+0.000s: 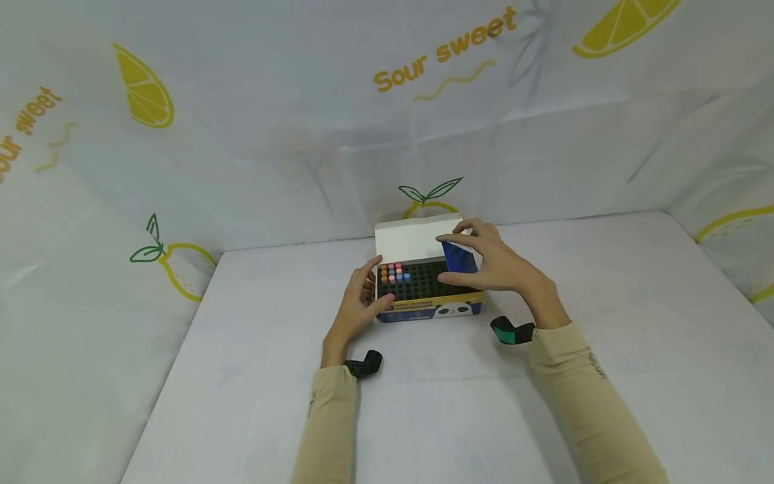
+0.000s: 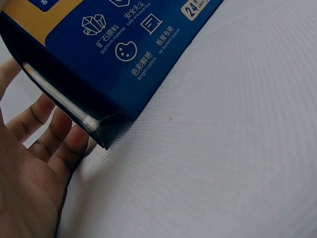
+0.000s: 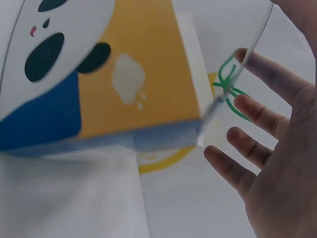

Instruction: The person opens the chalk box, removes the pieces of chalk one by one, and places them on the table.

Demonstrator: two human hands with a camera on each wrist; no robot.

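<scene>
A chalk box (image 1: 414,314) with a panda on its yellow and blue front stands on the white table, lid (image 1: 406,242) raised behind it. Short chalk sticks (image 1: 392,272) in several colours fill the left part of its black holed insert. My left hand (image 1: 357,306) grips the box's left end, thumb at the front corner and fingers bent beside the end wall in the left wrist view. On the right, a blue side flap (image 1: 457,259) stands up from the box. My right hand (image 1: 498,259) touches this flap, thumb and fingers spread about it, several fingers fairly straight.
A white cloth (image 1: 272,168) printed with lemons and lettering hangs behind the table (image 1: 290,417). Black wrist-worn devices (image 1: 512,331) sit near both sleeves. The box stands toward the table's back edge.
</scene>
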